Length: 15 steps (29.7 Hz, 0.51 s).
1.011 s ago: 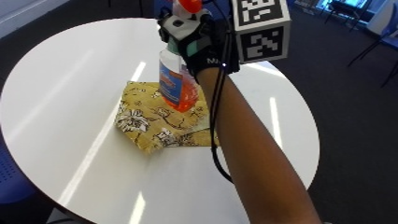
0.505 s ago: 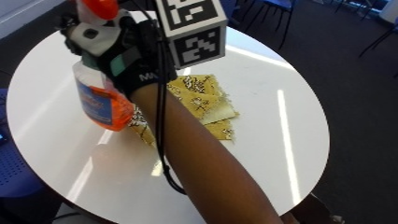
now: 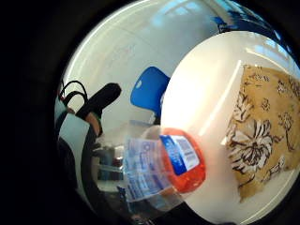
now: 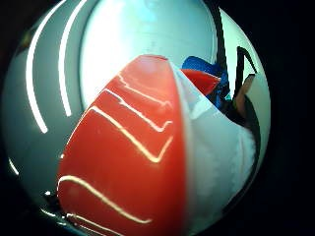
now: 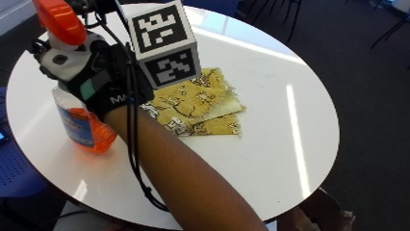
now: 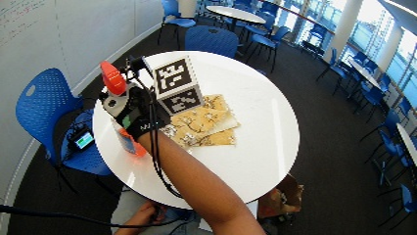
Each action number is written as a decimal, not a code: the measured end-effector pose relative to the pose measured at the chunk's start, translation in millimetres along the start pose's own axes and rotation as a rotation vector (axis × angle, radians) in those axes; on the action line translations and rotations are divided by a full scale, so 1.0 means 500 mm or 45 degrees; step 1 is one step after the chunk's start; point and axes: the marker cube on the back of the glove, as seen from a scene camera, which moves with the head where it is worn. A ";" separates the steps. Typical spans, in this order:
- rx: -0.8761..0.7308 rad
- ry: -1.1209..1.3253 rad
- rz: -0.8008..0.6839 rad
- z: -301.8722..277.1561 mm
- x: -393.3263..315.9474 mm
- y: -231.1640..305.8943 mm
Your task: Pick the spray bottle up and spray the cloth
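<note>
Shift of spray bottle (image 5: 80, 122) relative to cloth (image 5: 192, 108): a second ago overlapping the cloth in the outside view, now off to one side of it and apart, over bare tabletop (image 5: 269, 144) near the rim. Part of that shift due to the camera, which has swung too, yet the gap between bottle and cloth is plain in both outside views. Of the hands, only the gloved right (image 5: 106, 84) in sight, fingers wrapped round the bottle's neck just under the orange trigger head (image 5: 59, 21); bare one not visible. Cannot tell whether the base touches the tabletop or hangs just above it, though the little-finger palm view, with the orange base set against tabletop rim and floor beyond, suggests lifted. Picking up therefore judged done, spraying not yet: no mist or wet patch to be seen on the fabric, and nozzle direction unclear. Likely next need: bottle turned so the nozzle faces the cloth, then trigger squeezed. Count: one spray bottle, clear with orange liquid low inside and a blue label; one cloth, yellow with a flower print, folded in loose layers near the middle; one round white tabletop; one gloved hand at work; one blue chair (image 6: 45, 107) just beside the bottle's side of the tabletop.
</note>
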 end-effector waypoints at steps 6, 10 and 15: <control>0.009 0.000 0.039 0.007 0.021 -0.001; 0.024 0.011 0.044 0.005 0.028 -0.003; 0.034 0.007 0.009 -0.008 0.017 -0.010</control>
